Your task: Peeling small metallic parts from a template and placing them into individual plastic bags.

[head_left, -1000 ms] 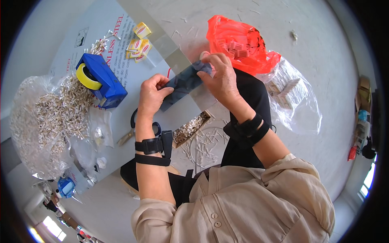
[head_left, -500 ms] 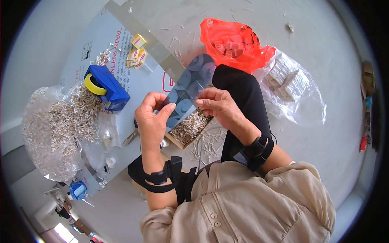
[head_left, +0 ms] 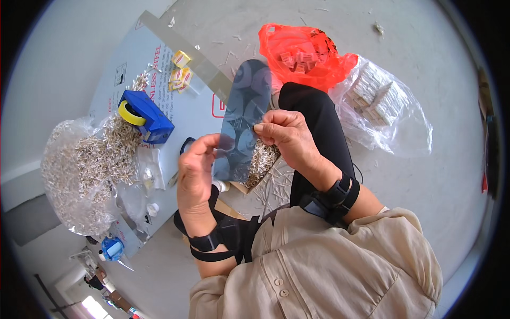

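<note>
Head view: left hand [head_left: 197,169] and right hand [head_left: 287,137] both pinch a dark sheet [head_left: 243,119], fingers closed on its edges, raised over the pin pile [head_left: 261,159]; a loose pinch could likely drop it onto the pins; open floor [head_left: 425,175] lies right, bags crowd left.

Blue tape dispenser [head_left: 146,117] with yellow roll, left, on a pale printed sheet [head_left: 196,106]. Clear bag of small metal pieces [head_left: 79,165] further left. Red plastic bag [head_left: 300,53] far centre; clear bag of pale blocks [head_left: 382,101] far right. Small yellow packets [head_left: 180,74] far left.
</note>
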{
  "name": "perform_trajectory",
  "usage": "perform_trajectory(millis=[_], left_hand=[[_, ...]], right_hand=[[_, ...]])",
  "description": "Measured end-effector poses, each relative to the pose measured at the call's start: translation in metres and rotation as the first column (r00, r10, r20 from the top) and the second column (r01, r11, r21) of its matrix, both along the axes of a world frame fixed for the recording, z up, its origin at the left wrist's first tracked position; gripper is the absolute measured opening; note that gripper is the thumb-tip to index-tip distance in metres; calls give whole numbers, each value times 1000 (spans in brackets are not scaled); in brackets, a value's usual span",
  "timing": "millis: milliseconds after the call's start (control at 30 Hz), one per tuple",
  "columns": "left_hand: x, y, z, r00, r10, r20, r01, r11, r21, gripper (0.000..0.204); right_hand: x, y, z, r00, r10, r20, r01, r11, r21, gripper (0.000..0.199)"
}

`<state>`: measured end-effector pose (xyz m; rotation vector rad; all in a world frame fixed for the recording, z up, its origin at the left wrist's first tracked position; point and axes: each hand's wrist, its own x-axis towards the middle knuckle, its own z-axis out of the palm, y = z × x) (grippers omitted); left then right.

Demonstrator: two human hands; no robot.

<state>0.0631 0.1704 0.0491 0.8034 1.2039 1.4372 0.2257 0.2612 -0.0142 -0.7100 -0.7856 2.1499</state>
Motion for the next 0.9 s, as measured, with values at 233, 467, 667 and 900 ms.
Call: perform_trajectory(millis=[233, 467, 667, 900], left_hand=[[8, 20, 23, 911, -24, -412, -79, 970, -230, 21], [17, 20, 10, 905, 96, -415, -166, 977, -137, 7], [20, 22, 5, 901, 64, -430, -147, 976, -163, 4], [20, 23, -8, 902, 36, -430, -147, 963, -227, 9]], right_hand=[[10, -5, 16, 987, 53, 155, -86, 973, 216, 23], [13, -4, 16, 973, 91, 212, -132, 973, 191, 10], [10, -6, 11, 985, 85, 152, -110, 980, 164, 8], [5, -14, 1, 982, 51, 180, -76, 988, 133, 10]])
